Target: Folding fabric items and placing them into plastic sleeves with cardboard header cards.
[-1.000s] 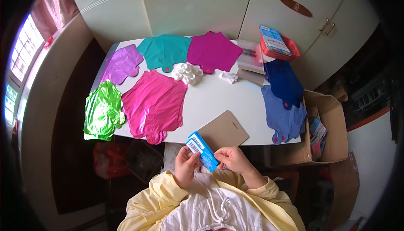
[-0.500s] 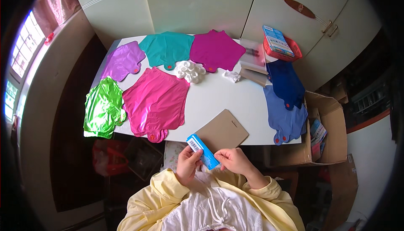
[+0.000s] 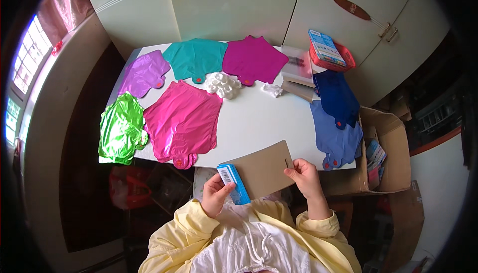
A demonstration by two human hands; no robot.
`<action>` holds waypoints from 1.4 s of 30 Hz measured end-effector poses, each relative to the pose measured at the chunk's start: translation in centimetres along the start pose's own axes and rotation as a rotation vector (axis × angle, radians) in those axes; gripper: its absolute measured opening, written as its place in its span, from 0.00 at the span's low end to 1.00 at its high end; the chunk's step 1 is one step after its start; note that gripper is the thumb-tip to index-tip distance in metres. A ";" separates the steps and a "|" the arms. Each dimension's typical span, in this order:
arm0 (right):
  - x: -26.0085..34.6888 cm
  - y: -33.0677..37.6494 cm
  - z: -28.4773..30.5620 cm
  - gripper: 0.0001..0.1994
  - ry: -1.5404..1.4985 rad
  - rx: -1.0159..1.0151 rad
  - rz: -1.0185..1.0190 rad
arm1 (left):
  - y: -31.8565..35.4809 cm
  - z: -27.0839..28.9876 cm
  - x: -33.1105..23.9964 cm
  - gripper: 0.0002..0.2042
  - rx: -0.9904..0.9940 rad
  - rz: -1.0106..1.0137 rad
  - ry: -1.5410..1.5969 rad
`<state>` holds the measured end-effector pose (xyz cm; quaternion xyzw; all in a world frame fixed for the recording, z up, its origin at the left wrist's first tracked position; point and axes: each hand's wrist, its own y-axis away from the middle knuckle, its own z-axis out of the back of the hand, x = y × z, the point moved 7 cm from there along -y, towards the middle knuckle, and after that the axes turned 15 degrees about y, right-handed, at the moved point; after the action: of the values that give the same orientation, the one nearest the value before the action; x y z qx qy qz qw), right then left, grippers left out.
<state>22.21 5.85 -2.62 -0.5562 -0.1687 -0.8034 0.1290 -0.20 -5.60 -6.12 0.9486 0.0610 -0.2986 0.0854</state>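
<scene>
My left hand (image 3: 215,193) is closed on a blue printed card (image 3: 236,186), folded narrow, with a white patch of bars near its top. Beside it a plain brown card (image 3: 261,171) slants over the table's front edge. My right hand (image 3: 307,179) pinches that card's right end, by a small dark slot. Whether the blue and brown parts are one folded piece I cannot tell. The nearest foil piece is a flat pink one (image 3: 181,121) with tabs marked by red dots, which looks like a deflated foil balloon.
Similar foil pieces lie around the white table (image 3: 249,118): green (image 3: 119,128), lilac (image 3: 144,74), teal (image 3: 194,59), magenta (image 3: 254,61), navy (image 3: 337,96) and blue (image 3: 336,138). White rolls (image 3: 224,85) cluster mid-table. A red basket (image 3: 346,56) stands far right, a cardboard box (image 3: 391,153) nearer.
My right hand has moved right, from the blue card's lower end to the brown card's slotted end. The brown card has turned and come nearer to me, meeting the blue card.
</scene>
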 end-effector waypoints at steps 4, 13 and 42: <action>-0.2 0.0 0.4 0.07 -0.021 -0.014 -0.017 | 0.0 -0.1 -0.2 0.14 0.030 0.030 -0.021; -0.9 0.3 0.6 0.09 -0.134 -0.001 -0.019 | -0.1 -0.1 -0.4 0.15 0.058 0.063 -0.014; 4.3 -6.5 5.3 0.10 0.146 0.180 0.064 | -5.0 -4.1 -1.1 0.16 -0.043 0.058 -0.065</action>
<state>22.64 13.89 2.24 -0.4876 -0.2125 -0.8189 0.2157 0.30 0.03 -2.79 0.9377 0.0372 -0.3253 0.1163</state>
